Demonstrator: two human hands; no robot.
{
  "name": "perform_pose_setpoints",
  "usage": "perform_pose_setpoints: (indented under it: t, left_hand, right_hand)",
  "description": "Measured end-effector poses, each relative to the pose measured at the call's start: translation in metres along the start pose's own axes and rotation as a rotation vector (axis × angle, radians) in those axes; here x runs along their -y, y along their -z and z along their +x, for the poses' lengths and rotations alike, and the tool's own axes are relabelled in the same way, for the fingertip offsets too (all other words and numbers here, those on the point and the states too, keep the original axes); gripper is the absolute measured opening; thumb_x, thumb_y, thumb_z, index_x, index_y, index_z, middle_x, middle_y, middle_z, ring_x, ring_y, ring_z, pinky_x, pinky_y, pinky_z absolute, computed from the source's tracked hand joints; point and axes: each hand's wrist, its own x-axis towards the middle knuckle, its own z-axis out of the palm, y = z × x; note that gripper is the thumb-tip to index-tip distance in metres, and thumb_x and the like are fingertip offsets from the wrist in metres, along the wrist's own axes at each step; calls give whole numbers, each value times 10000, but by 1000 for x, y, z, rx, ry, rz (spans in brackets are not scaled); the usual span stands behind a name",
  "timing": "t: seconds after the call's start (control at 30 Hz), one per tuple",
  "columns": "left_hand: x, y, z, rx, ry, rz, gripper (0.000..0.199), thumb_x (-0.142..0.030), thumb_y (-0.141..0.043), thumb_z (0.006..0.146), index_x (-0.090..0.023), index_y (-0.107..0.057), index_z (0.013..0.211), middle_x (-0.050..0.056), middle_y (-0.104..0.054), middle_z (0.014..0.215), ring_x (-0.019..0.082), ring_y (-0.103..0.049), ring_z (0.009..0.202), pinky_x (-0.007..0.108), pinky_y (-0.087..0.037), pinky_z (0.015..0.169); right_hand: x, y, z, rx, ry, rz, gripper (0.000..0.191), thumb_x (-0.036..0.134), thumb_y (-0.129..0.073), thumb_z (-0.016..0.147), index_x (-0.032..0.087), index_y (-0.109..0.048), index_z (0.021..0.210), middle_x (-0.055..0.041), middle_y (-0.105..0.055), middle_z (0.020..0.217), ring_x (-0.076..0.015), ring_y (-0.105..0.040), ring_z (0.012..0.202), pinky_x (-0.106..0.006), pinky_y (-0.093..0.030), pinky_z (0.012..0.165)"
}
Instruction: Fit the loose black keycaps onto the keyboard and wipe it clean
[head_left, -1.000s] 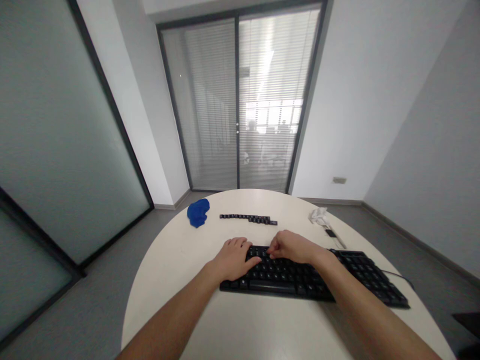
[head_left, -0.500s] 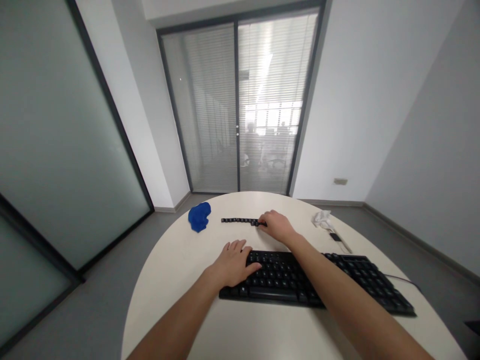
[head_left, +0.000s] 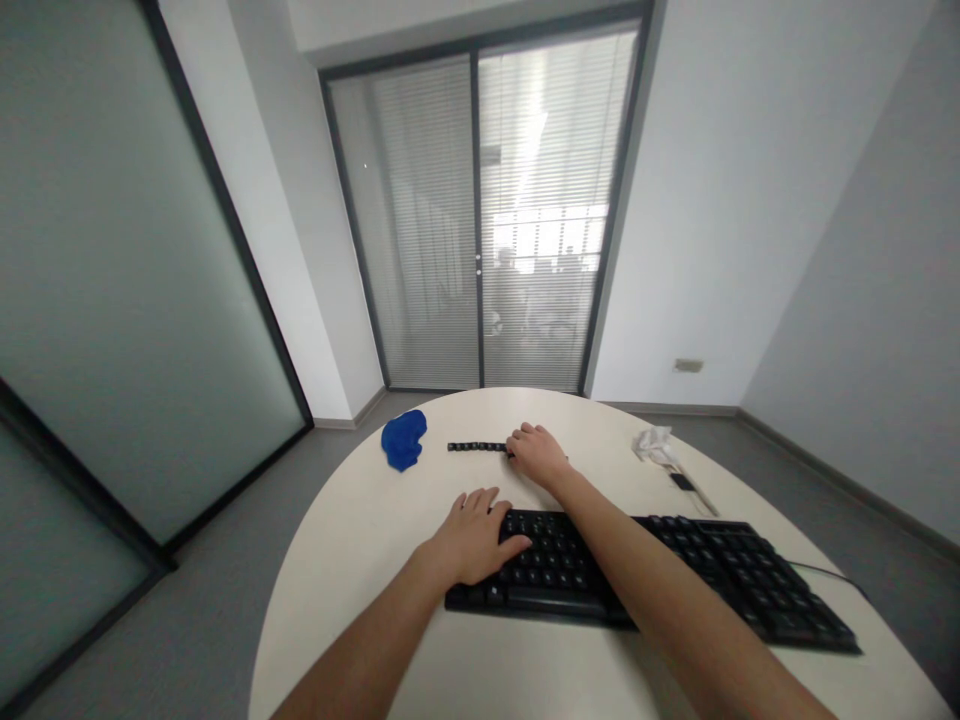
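While the left hand (head_left: 474, 540) lies spread on the keyboard (head_left: 551, 562), the right hand (head_left: 537, 455), grip unclear, partly covers loose keys (head_left: 474, 447).

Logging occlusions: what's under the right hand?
The keycap row on the table shows left of the right hand and meets its fingers. Beneath the hand, the row's extent and anything in its grip are covered.
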Motion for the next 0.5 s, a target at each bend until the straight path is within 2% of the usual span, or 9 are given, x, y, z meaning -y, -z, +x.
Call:
perform_pose_setpoints:
  t: [0.3,0.5]
  left_hand:
    - [1,0,0,18,5,-7,696,-642,-365,981,-143,-477,1453,191,-358,1572,364,-319,1457,562,-228,1194]
    - [1,1,0,33,-5,-3,680,-638,-362,985,-152,-481,1446,180,-346,1582,358,-313,1462,545,-238,1192]
  right_hand:
    - [7,8,-9,-29,63,118,171,155,-546,934,148,-714,966,-127,-731,1011,-269,-570,1090,-360,-390,903]
    - [-2,23,-45,-83,-8,307,171,222,-590,928,200,-705,1052,-57,-727,1041,-196,-625,997,-297,-442,881]
